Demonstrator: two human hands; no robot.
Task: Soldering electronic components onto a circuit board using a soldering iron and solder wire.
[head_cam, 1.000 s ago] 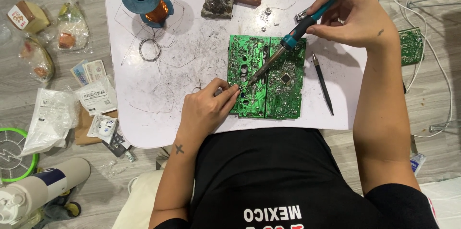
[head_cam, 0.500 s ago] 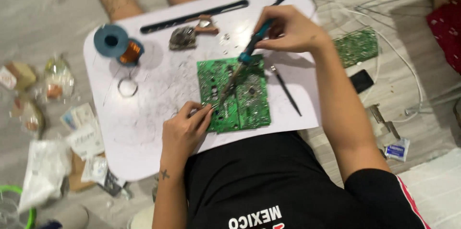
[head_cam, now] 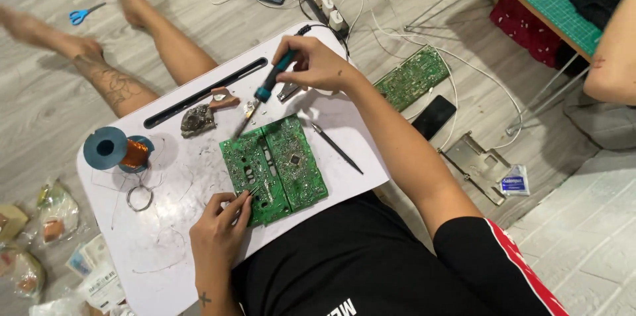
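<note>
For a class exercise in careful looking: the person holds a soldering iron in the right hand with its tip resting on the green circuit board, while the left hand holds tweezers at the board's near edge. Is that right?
Not quite. In the head view the soldering iron in the right hand has its tip off the green circuit board, above the white tray beyond the board's far edge. The left hand does hold tweezers at the near edge.

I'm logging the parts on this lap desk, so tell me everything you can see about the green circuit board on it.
The green rectangular circuit board lies flat and slightly skewed on the white lap desk, near its front edge. It looks like two joined panels with a dark square chip on the right half, pale slots on the left and many tiny solder points. The left hand touches thin tweezers to its lower left part. The soldering iron's tip hovers just beyond its top edge.
</note>
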